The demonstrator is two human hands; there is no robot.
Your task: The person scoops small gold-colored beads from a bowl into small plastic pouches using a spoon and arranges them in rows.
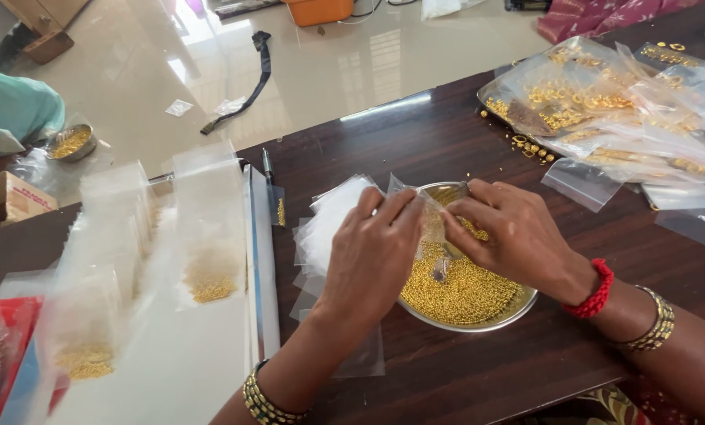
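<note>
A steel bowl [490,319] full of small gold beads [463,291] sits on the dark wooden table [463,370]. Above it, my left hand [372,260] and my right hand [510,236] both pinch a small clear plastic pouch [431,228] that hangs over the beads. A small metal scoop [441,267] rests in the beads below the pouch. A stack of empty clear pouches [329,220] lies just left of the bowl, partly under my left hand.
Filled pouches of gold beads [211,287] lie on a white sealer [262,260] at left. Bags of gold rings [596,102] pile up at the back right. A pen [267,165], a cardboard box [10,201] and another bowl [71,143] are farther left.
</note>
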